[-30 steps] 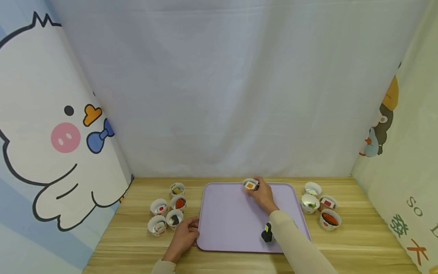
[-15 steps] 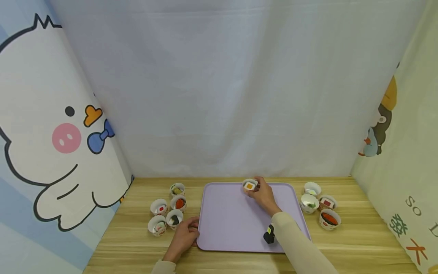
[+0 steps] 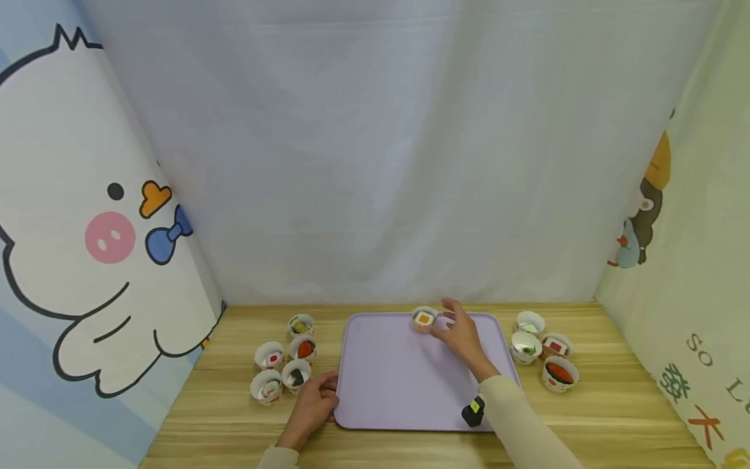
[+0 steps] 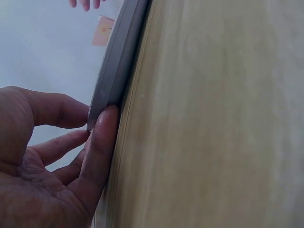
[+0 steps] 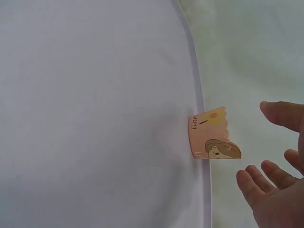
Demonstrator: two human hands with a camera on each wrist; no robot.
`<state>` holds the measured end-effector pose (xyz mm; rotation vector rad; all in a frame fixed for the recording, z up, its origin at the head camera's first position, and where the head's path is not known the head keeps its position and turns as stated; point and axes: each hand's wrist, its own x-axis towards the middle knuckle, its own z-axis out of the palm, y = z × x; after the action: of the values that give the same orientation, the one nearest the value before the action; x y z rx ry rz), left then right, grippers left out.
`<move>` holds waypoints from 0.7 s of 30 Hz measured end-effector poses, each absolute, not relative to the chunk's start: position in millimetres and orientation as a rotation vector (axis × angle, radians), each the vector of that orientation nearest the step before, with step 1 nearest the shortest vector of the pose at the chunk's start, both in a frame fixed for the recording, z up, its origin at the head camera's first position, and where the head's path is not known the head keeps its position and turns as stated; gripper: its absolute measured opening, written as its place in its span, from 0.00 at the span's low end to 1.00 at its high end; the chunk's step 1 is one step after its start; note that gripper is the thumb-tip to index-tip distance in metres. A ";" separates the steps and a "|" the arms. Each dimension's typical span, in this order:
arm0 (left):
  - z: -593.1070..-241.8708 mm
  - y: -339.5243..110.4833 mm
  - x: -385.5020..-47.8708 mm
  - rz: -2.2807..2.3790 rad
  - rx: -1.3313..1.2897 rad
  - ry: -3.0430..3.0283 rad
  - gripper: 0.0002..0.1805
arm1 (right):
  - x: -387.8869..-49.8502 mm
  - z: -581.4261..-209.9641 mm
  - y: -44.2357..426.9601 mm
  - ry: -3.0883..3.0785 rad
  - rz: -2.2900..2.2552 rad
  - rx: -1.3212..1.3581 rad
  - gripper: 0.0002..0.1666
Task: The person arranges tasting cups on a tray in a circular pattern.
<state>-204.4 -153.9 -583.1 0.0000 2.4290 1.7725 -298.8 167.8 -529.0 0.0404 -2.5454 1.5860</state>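
Observation:
A lilac tray (image 3: 398, 378) lies on the wooden table, and my left hand (image 3: 310, 407) holds its near left corner. Up close in the left wrist view, thumb and fingers pinch the tray rim (image 4: 116, 61). At the tray's far edge stands a paper cup (image 3: 423, 329) with a white, orange-centred sushi-like piece in it. Just right of this cup is my right hand (image 3: 463, 335), its thumb and fingers spread. The right wrist view has the pink printed side of the cup (image 5: 211, 135) apart from the fingertips (image 5: 246, 180), nothing between them.
Several paper cups with sushi-like pieces cluster left of the tray, such as one with a red topping (image 3: 302, 355). More stand to its right, including a red-topped cup (image 3: 559, 382). A white curtain (image 3: 375, 195) hangs behind the table.
My right hand has let go of the paper cup and drawn slightly right, its fingers spreading. The cup stays at the tray's far edge. My left hand keeps its hold on the tray.

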 end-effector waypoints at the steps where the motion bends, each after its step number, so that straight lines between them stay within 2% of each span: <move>1: -582.8 -153.9 -204.3 1.773 0.001 2.429 0.34 | -296.8 -527.6 169.1 -2.543 1.587 0.042 0.45; 21: -585.2 -153.4 -205.2 1.762 -0.019 2.443 0.34 | -249.2 -505.8 204.6 -2.459 1.511 0.140 0.42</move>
<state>-205.2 -153.4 -585.2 -0.0189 2.4426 1.7622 -249.2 204.6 -505.8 0.1400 -2.4589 1.5109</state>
